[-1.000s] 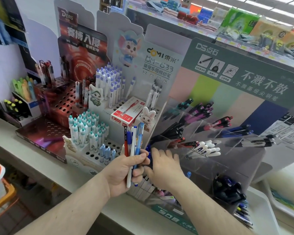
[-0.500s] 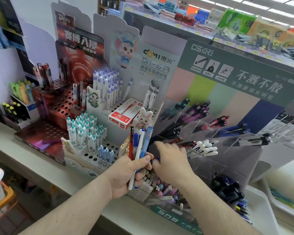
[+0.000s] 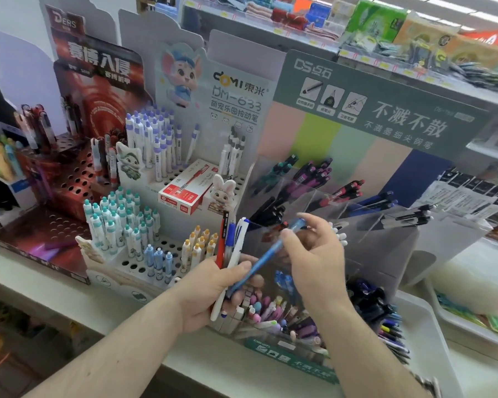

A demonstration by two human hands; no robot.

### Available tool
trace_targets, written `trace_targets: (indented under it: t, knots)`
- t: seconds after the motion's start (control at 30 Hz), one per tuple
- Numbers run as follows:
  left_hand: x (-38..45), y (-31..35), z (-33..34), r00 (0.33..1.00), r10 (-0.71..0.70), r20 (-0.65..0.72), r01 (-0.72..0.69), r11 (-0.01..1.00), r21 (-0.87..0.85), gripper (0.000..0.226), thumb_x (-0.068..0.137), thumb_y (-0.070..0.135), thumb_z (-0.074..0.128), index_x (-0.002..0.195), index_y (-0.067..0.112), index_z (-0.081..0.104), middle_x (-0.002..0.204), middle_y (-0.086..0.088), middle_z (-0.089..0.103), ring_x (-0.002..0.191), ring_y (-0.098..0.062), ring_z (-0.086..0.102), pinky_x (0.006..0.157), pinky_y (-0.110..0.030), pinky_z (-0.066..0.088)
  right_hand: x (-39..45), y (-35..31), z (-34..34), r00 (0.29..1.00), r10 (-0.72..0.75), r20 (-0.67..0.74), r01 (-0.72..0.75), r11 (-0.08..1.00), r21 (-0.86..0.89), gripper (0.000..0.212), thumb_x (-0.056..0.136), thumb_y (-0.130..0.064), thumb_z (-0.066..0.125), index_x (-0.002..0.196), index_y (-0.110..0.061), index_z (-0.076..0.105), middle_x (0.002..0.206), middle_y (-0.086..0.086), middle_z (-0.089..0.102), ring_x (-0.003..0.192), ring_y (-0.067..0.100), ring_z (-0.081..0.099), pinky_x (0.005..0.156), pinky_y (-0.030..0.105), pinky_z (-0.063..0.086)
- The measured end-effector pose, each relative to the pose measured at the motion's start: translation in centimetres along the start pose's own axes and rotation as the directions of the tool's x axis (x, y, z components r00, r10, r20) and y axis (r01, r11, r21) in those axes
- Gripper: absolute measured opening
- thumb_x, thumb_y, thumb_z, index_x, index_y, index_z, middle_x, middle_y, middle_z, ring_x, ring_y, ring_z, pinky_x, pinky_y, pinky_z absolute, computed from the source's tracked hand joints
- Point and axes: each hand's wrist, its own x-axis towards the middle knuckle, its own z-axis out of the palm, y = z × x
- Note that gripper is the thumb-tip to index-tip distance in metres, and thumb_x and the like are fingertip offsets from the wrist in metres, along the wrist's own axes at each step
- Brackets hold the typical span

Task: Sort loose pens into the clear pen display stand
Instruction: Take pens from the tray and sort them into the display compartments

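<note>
- Pinching the blue pen (image 3: 266,258) near its top, our right hand (image 3: 314,254) has it between thumb and curled fingers.
- Our left hand (image 3: 210,291) grips the bundle of loose pens (image 3: 230,242), fingers wrapped round, the blue one's lower end among them.
- Its long axis runs from seven o'clock up to one o'clock.
- We see the clear pen display stand (image 3: 385,242) just beyond, at one o'clock from our right hand, the nearer one.
- Next call, we judge: lift free, tip into a compartment.

tilted blue pen (image 3: 266,258) before clear stand (image 3: 385,242), perhaps touching.
</note>
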Motion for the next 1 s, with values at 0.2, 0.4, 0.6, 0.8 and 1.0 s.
trace_targets:
  t: [0.2,0.4,0.6,0.8,1.0]
  knots:
    - [0.8,-0.1,1.3,1.0,0.009,0.006,-0.009,0.998,-0.062,0.016,0.091,0.016,0.059,0.103,0.01,0.066,0.088,-0.012,0.073,0.045,-0.011,0.047,0.041,-0.019,0.038,-0.1,1.0,-4.5,0.945,0.163,-0.284,-0.094,0.966,0.242,0.025,0.094,-0.01,0.066,0.115,-0.018,0.055,0.068,0.001,0.071,0.057,0.01,0.065,0.061,0.027,0.055]
    - [2.1,-1.0,3.7,0.997,0.073,0.026,-0.069,0.99,-0.123,0.023,0.073,0.018,0.065,0.092,0.005,0.061,0.077,-0.014,0.069,0.04,-0.01,0.042,0.039,-0.019,0.032,-0.8,3.5,-6.5,0.881,0.31,-0.357,-0.205,0.931,0.302,0.021,0.094,-0.014,0.067,0.111,-0.017,0.055,0.085,0.008,0.07,0.063,0.014,0.066,0.06,0.028,0.054]
    - [3.1,-1.5,4.3,0.997,0.079,-0.005,-0.079,0.981,-0.178,0.013,0.075,0.017,0.064,0.084,0.008,0.063,0.079,-0.011,0.069,0.041,-0.009,0.041,0.039,-0.019,0.029,-1.0,3.7,-8.3,0.817,0.266,-0.512,-0.104,0.941,0.323,0.014,0.097,-0.009,0.061,0.106,-0.019,0.056,0.08,0.003,0.069,0.065,0.011,0.07,0.06,0.021,0.056]
    - [3.4,-1.9,4.3,0.998,0.065,-0.004,-0.065,0.983,-0.169,0.02,0.077,0.018,0.065,0.091,0.005,0.061,0.082,-0.008,0.07,0.042,-0.008,0.043,0.039,-0.019,0.032,-1.5,5.8,-8.1,0.882,-0.238,-0.407,0.134,0.955,-0.266,0.026,0.091,-0.009,0.068,0.11,-0.024,0.059,0.082,-0.005,0.066,0.074,0.008,0.065,0.065,0.013,0.05]
    - [3.2,-1.8,4.0,0.999,0.053,0.005,-0.052,0.989,-0.14,0.021,0.076,0.019,0.067,0.091,0.006,0.061,0.082,-0.009,0.07,0.042,-0.008,0.042,0.04,-0.019,0.032,-1.0,8.9,-6.6,0.846,-0.532,-0.023,0.413,0.683,-0.602,0.023,0.082,0.006,0.075,0.103,-0.002,0.074,0.093,-0.002,0.066,0.086,0.003,0.058,0.086,0.005,0.043]
